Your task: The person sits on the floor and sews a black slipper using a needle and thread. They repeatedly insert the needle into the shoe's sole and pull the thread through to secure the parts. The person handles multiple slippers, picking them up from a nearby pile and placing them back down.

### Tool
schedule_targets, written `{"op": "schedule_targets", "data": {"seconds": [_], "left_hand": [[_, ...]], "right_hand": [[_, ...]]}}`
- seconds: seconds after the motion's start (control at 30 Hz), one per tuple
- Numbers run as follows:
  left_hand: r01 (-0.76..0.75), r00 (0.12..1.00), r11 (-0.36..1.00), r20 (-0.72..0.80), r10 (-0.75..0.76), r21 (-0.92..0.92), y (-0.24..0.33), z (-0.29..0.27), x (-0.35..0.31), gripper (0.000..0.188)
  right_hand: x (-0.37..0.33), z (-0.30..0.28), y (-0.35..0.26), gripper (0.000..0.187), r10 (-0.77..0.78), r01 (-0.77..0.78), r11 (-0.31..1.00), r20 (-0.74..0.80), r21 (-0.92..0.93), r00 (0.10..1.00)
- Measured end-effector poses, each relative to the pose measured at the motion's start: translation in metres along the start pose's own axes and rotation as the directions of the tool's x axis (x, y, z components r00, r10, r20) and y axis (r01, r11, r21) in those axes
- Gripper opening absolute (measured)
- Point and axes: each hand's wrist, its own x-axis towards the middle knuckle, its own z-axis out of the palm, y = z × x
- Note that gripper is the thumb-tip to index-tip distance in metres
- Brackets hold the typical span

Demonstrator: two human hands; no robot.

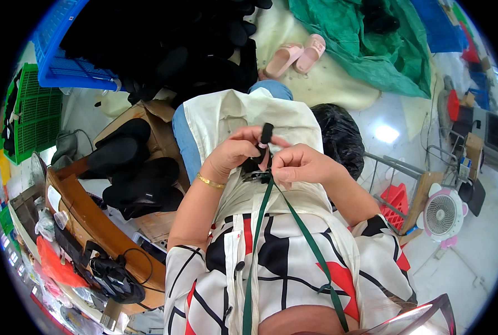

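My left hand (pixel 239 149), with a gold bracelet at the wrist, is closed on a small black strip (pixel 267 134) over my lap. The strip's upper end sticks up past the fingers. My right hand (pixel 300 165) is close beside it, thumb and fingertips pinched together; what lies between them, if anything, is too small to make out. Below the hands, a green cord (pixel 310 240) hanging from my neck meets a small dark piece (pixel 257 176), partly hidden. A cream apron (pixel 215 111) covers my lap.
Black shoes (pixel 129 148) lie in a cardboard box at left, beside a wooden table (pixel 101 234). A dark heap (pixel 165 50) rises ahead, near a blue crate (pixel 73 70). Pink slippers (pixel 295 57), a green sheet (pixel 366 47), a black bag (pixel 338 134) and a fan (pixel 443 213) stand around.
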Motion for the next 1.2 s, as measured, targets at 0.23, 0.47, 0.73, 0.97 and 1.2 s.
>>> {"op": "schedule_targets", "data": {"seconds": [0.23, 0.47, 0.73, 0.97, 1.2], "left_hand": [[0.144, 0.982, 0.989, -0.124, -0.145, -0.014, 0.002, -0.021, -0.025, 0.023], [0.232, 0.826, 0.761, -0.535, 0.175, 0.606, -0.004, -0.007, -0.041, 0.018], [0.252, 0.893, 0.504, -0.399, 0.207, 0.826, 0.007, 0.01, -0.061, 0.014], [0.044, 0.882, 0.992, -0.471, 0.016, 0.117, 0.002, -0.001, -0.079, 0.009], [0.083, 0.848, 0.935, -0.517, 0.116, 0.345, -0.001, 0.005, -0.076, 0.022]], "right_hand": [[-0.018, -0.018, 0.004, 0.02, 0.076, -0.068, 0.997, -0.284, 0.037, 0.956], [0.016, -0.037, 0.026, 0.013, -0.224, 0.317, 0.948, -0.768, -0.03, 0.599], [0.049, -0.01, 0.029, 0.016, -0.126, 0.019, 0.972, -0.444, -0.236, 0.887], [0.056, 0.013, 0.049, 0.015, -0.143, 0.144, 0.989, -0.422, -0.031, 0.895], [0.055, 0.014, 0.059, 0.023, -0.25, 0.059, 0.928, -0.499, -0.368, 0.83]]}}
